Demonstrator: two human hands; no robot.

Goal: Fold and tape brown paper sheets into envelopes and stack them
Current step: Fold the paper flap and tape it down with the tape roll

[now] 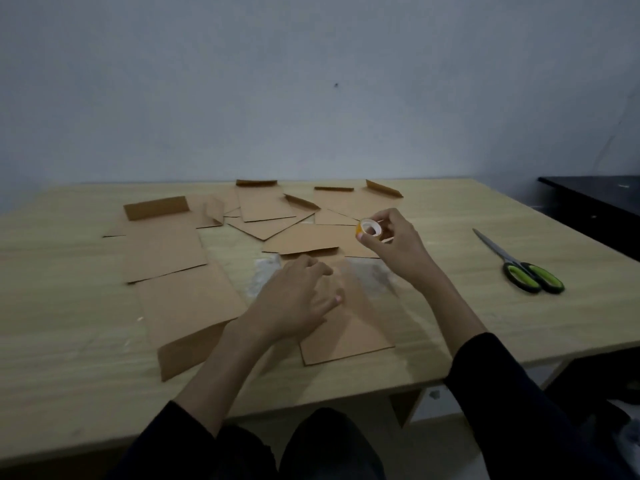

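On my bench (69, 358), folded brown sheets (162, 251) lie scattered, not yet stacked. The sheet being worked (349, 337) sits near the front edge, and I judge its fold could spring open or skew if tape drags it. My left hand (294, 303) presses on it with loose fingers. My right hand (394, 244), raised beyond, pinches the tape roll (370, 230).

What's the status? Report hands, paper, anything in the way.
Right hand pinches tape roll above the table. Left hand rests on near folded sheet. Other sheets scattered, not stacked. Scissors lie apart at right.
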